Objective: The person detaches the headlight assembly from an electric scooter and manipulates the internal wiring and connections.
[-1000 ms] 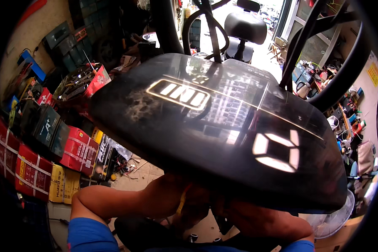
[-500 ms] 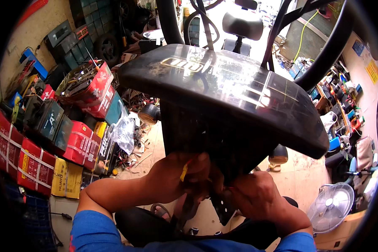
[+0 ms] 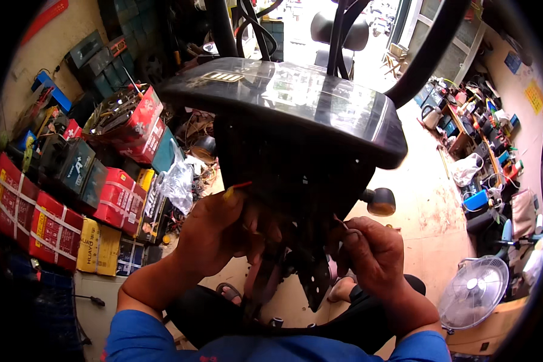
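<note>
A glossy black panel (image 3: pixel 338 105) tops a dark housing (image 3: pixel 295 157) in front of me. My left hand (image 3: pixel 214 235) is closed at the housing's lower left, beside a small red-and-yellow piece (image 3: pixel 230 192); what its fingers hold is hard to make out. My right hand (image 3: pixel 371 253) pinches a thin, wire-like piece (image 3: pixel 341 222) at the housing's lower right. Between and below my hands hangs a dark plate with holes (image 3: pixel 314 283), in shadow. A round lamp (image 3: pixel 380 204) juts out above my right hand.
Stacked red boxes (image 3: pixel 120 196), batteries (image 3: pixel 69 169) and a bag (image 3: pixel 178 187) crowd the left. A cluttered bench (image 3: pixel 464 139) and a fan (image 3: pixel 472 289) stand at right. Behind the panel are black tubes (image 3: pixel 422 60), a seat (image 3: pixel 344 27) and a bright doorway.
The panel has shifted up and looks smaller, exposing more of the housing underneath. Both hands have come out from under it and moved higher, with the right fingertips now visible.
</note>
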Tool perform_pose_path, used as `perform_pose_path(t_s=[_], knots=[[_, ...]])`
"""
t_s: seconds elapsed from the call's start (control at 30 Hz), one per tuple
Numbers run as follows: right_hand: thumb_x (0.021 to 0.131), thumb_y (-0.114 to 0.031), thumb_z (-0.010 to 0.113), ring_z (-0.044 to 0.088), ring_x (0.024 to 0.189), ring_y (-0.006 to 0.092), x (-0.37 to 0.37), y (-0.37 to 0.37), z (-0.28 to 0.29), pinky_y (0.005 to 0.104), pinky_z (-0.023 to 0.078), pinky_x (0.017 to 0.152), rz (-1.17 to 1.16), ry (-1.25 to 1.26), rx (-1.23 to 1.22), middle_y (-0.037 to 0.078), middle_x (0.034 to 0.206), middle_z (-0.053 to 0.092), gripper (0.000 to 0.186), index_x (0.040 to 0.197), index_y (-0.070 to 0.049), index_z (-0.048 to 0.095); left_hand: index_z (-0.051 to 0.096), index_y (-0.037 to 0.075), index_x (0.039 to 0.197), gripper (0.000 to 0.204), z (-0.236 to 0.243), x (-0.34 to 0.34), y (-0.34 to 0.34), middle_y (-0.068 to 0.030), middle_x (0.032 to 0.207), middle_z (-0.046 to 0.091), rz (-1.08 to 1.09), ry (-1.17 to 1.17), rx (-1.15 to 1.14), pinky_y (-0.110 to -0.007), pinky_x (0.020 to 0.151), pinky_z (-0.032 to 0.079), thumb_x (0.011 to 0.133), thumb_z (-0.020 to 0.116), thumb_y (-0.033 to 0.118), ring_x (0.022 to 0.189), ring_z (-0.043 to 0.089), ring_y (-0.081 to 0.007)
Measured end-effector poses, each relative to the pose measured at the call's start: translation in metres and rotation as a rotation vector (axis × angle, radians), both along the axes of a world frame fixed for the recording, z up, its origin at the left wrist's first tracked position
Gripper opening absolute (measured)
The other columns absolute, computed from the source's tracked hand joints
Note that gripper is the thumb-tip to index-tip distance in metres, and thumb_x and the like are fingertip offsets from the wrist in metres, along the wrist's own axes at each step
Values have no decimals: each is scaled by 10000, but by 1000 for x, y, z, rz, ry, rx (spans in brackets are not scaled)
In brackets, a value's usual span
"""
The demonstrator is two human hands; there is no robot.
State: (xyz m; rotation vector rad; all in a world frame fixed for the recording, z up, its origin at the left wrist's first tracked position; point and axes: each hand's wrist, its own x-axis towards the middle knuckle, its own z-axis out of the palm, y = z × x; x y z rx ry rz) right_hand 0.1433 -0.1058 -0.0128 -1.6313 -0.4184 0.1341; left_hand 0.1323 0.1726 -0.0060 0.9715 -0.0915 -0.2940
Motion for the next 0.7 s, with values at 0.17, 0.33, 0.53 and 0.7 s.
perform_pose_path(t_s=[0.17, 0.33, 0.53, 0.7], knots=[[975, 21, 632, 701, 744, 179, -4, 12, 14, 294, 536, 674, -92, -275, -133, 134, 869, 728, 163, 1107, 36, 726, 621, 27, 1028, 341, -6, -23, -2, -182, 971, 741, 86, -61, 177, -237, 515, 445, 1107, 507, 339, 645, 686, -166], [935, -11, 705, 736, 782, 273, -7, 25, 12, 339, 562, 708, -168, -512, -204, 165, 909, 747, 176, 1107, 4, 744, 655, 22, 1053, 327, -13, -32, -22, -100, 920, 739, 210, -15, 240, -229, 524, 434, 1097, 541, 325, 621, 649, -117], [859, -68, 801, 725, 750, 301, -12, 30, 18, 355, 559, 677, -373, -751, -341, 132, 876, 733, 200, 1039, -29, 724, 683, 27, 939, 309, -16, -41, -44, -67, 803, 724, 392, -164, 450, -242, 528, 422, 1081, 540, 261, 588, 608, -95], [793, -11, 838, 715, 771, 268, -23, 40, 42, 353, 577, 665, -607, -1343, -275, 104, 922, 737, 276, 1036, -56, 715, 667, 38, 844, 306, -24, -43, -49, -28, 699, 671, 576, -214, 598, -256, 521, 416, 1061, 585, 237, 563, 576, -89]])
